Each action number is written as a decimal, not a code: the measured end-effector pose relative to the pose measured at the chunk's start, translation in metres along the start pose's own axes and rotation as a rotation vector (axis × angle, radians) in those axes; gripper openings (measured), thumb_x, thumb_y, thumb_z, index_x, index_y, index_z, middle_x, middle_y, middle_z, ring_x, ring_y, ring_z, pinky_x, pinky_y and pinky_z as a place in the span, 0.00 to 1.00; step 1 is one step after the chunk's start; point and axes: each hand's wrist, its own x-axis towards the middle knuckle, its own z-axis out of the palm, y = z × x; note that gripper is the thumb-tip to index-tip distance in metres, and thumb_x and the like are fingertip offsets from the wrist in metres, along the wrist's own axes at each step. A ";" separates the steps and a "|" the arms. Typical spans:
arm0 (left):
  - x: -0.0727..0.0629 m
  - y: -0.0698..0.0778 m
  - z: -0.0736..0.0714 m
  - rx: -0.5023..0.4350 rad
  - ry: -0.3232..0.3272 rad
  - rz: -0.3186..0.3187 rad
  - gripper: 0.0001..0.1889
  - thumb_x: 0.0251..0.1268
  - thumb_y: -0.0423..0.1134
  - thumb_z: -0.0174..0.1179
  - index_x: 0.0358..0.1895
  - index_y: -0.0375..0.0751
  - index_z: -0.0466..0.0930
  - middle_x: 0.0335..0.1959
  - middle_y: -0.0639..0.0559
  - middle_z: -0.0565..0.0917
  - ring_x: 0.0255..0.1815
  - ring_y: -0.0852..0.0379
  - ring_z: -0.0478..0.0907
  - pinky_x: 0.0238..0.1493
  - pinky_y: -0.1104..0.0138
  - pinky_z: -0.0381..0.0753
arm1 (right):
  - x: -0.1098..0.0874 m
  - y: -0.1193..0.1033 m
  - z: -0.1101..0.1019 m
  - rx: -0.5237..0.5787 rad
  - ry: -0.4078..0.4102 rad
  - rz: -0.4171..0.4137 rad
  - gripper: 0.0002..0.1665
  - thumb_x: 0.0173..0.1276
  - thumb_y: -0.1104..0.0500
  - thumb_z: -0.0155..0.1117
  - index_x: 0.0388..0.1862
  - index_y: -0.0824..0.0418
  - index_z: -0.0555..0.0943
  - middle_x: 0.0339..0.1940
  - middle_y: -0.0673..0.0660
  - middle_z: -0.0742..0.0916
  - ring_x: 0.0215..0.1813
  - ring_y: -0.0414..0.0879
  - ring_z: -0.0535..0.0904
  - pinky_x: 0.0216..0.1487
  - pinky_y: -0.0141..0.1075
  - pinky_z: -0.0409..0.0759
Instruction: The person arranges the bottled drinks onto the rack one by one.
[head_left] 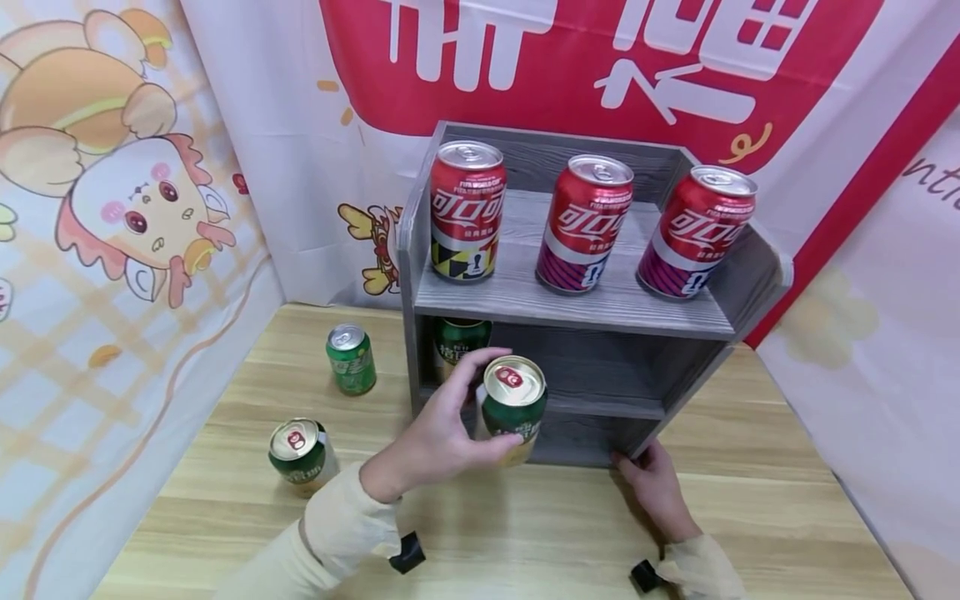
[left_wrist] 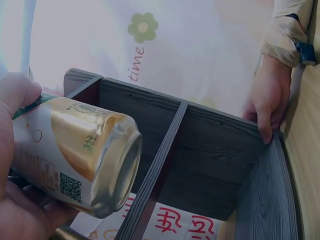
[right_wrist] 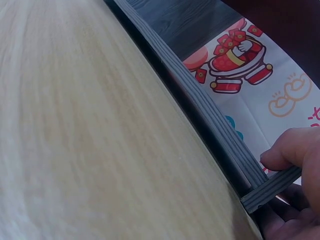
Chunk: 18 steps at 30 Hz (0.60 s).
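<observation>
My left hand (head_left: 450, 425) grips a green-and-gold beer can (head_left: 514, 400) in front of the grey wooden shelf's middle level. In the left wrist view the can (left_wrist: 80, 150) lies tilted, its bottom pointing toward the shelf compartments. At the shelf's lower right corner my right hand (head_left: 656, 487) pinches the edge of the side panel, thumb on one face and fingers on the other, as the right wrist view shows. Behind the left hand, a second green can (head_left: 461, 335) stands at the left of the middle level, partly hidden. The grey shelf (head_left: 573, 312) stands on the wooden table.
Three red cola cans, left (head_left: 467, 212), middle (head_left: 585, 225) and right (head_left: 697, 233), stand on the top level. Left of the shelf are a small green soda can (head_left: 351, 360) and another green-and-gold can (head_left: 303, 458). Printed cloth hangs behind the table (head_left: 555, 533).
</observation>
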 end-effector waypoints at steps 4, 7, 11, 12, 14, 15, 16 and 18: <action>0.007 0.001 0.006 -0.049 -0.019 -0.016 0.42 0.54 0.31 0.70 0.72 0.41 0.58 0.62 0.47 0.75 0.61 0.54 0.75 0.63 0.65 0.79 | 0.001 0.001 -0.001 0.008 0.001 0.010 0.26 0.66 0.68 0.65 0.62 0.70 0.71 0.59 0.68 0.80 0.52 0.23 0.73 0.52 0.13 0.73; 0.012 0.000 0.009 -0.092 -0.029 -0.042 0.42 0.56 0.30 0.68 0.73 0.45 0.57 0.63 0.48 0.74 0.62 0.55 0.75 0.65 0.65 0.78 | 0.000 0.001 -0.001 0.018 0.004 0.014 0.26 0.66 0.68 0.65 0.62 0.70 0.71 0.59 0.68 0.80 0.52 0.23 0.73 0.51 0.13 0.73; 0.019 -0.002 0.014 -0.130 -0.022 -0.050 0.42 0.56 0.28 0.66 0.74 0.45 0.56 0.63 0.47 0.74 0.63 0.54 0.74 0.66 0.66 0.78 | 0.000 0.001 -0.001 0.019 0.007 0.000 0.26 0.66 0.69 0.65 0.61 0.70 0.71 0.58 0.69 0.80 0.52 0.23 0.73 0.51 0.13 0.73; 0.021 -0.004 0.015 -0.134 -0.018 -0.044 0.42 0.56 0.28 0.66 0.74 0.43 0.55 0.64 0.45 0.73 0.63 0.54 0.73 0.66 0.66 0.78 | -0.001 0.001 -0.001 0.021 0.008 -0.003 0.26 0.66 0.69 0.65 0.61 0.71 0.71 0.58 0.69 0.80 0.52 0.23 0.73 0.51 0.13 0.73; 0.024 -0.006 0.018 -0.145 -0.006 -0.034 0.42 0.56 0.27 0.65 0.74 0.41 0.55 0.64 0.44 0.73 0.63 0.53 0.73 0.65 0.66 0.78 | -0.001 0.000 -0.001 0.023 0.007 -0.011 0.26 0.66 0.68 0.65 0.61 0.71 0.71 0.58 0.69 0.81 0.52 0.23 0.73 0.51 0.13 0.73; 0.026 -0.007 0.020 -0.145 0.004 -0.029 0.42 0.55 0.27 0.65 0.74 0.39 0.56 0.64 0.43 0.73 0.63 0.52 0.73 0.65 0.66 0.78 | -0.001 0.000 -0.001 0.022 0.005 -0.010 0.26 0.66 0.68 0.65 0.61 0.71 0.71 0.58 0.69 0.80 0.52 0.23 0.73 0.51 0.13 0.73; 0.027 -0.008 0.021 -0.146 0.014 -0.026 0.42 0.55 0.27 0.65 0.74 0.39 0.56 0.64 0.42 0.73 0.62 0.52 0.73 0.65 0.66 0.79 | -0.001 0.000 -0.001 0.020 0.003 -0.005 0.26 0.66 0.68 0.65 0.62 0.71 0.71 0.59 0.69 0.80 0.52 0.22 0.73 0.51 0.13 0.73; 0.030 -0.010 0.023 -0.142 0.033 -0.027 0.41 0.54 0.28 0.65 0.73 0.38 0.56 0.63 0.41 0.73 0.62 0.51 0.74 0.65 0.66 0.79 | -0.001 -0.001 -0.001 0.014 0.000 0.000 0.26 0.66 0.68 0.65 0.62 0.70 0.71 0.59 0.69 0.80 0.52 0.22 0.72 0.51 0.12 0.72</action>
